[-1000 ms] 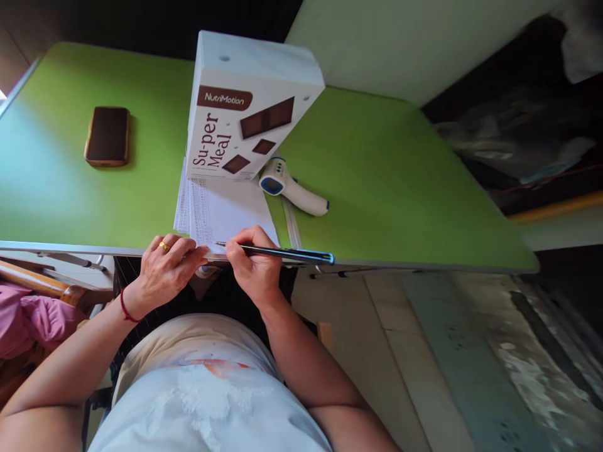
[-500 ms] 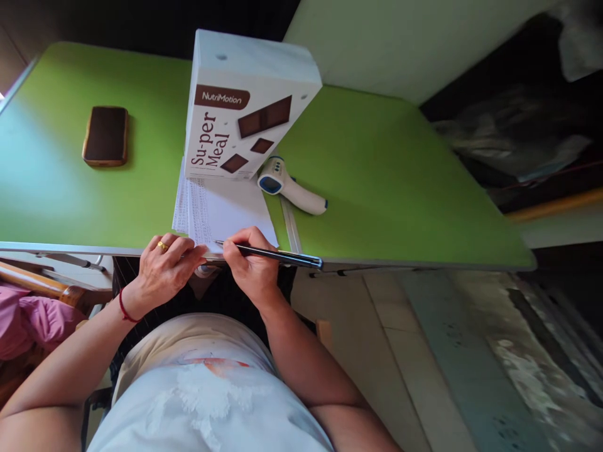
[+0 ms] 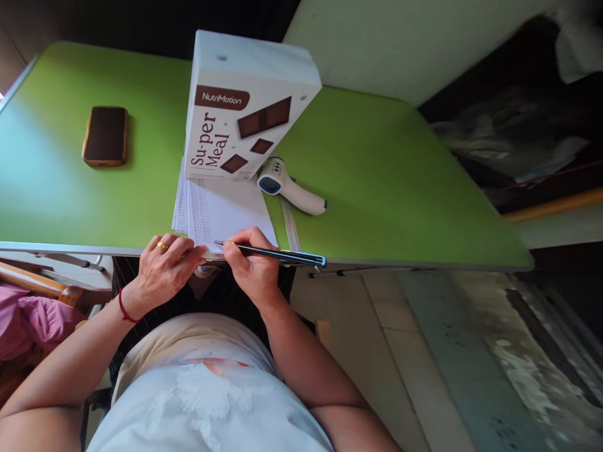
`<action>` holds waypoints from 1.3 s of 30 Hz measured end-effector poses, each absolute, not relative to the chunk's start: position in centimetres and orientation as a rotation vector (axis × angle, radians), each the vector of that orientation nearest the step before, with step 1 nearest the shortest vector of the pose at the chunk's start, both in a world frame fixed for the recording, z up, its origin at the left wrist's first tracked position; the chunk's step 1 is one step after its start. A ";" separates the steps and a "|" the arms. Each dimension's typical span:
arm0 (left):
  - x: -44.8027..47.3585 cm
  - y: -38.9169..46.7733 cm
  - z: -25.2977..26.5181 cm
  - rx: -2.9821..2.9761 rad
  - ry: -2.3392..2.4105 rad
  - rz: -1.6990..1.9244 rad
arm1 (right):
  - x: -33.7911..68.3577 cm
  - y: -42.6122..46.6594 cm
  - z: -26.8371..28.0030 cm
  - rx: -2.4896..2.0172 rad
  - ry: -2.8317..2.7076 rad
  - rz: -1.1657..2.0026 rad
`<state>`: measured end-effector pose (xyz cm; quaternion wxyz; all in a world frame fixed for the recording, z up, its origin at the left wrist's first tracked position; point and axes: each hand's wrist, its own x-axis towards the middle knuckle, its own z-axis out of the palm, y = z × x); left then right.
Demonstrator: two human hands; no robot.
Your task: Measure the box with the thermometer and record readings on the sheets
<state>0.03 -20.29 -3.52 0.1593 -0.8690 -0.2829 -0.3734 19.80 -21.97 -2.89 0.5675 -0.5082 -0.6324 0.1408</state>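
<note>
In my right hand (image 3: 254,267) is a slim black pen (image 3: 282,255), pinched between thumb and fingers, its tip at the lower part of a white sheet of paper (image 3: 235,210). Small rows of writing run down the sheet's left side. My left hand (image 3: 167,267), with a gold ring and a red cord bracelet, is closed at the sheet's lower left corner by the table edge. Its fingers are bent together and the tips are hidden. More written sheets (image 3: 181,207) show under the left side. A white NutriMotion box (image 3: 235,119) stands upright on the paper's far end.
A white and blue infrared thermometer (image 3: 292,188) lies right of the paper on the green table (image 3: 377,182). A dark phone (image 3: 106,135) in a brownish case lies at the left. Pink cloth (image 3: 42,320) hangs over wooden furniture at lower left.
The pen has tilted slightly, its back end a little further right and lower. My left hand and the objects on the table stay where they were.
</note>
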 end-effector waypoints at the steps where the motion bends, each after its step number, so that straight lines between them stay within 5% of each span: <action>1: 0.0 -20.3 -3.5 -2.480 -0.810 -1.062 | 19.8 -22.0 -2.9 -1.192 -1.498 0.335; 39: 0.1 -20.4 -3.6 -2.506 -0.830 -1.090 | 19.4 -21.9 -2.9 -1.272 -1.467 0.373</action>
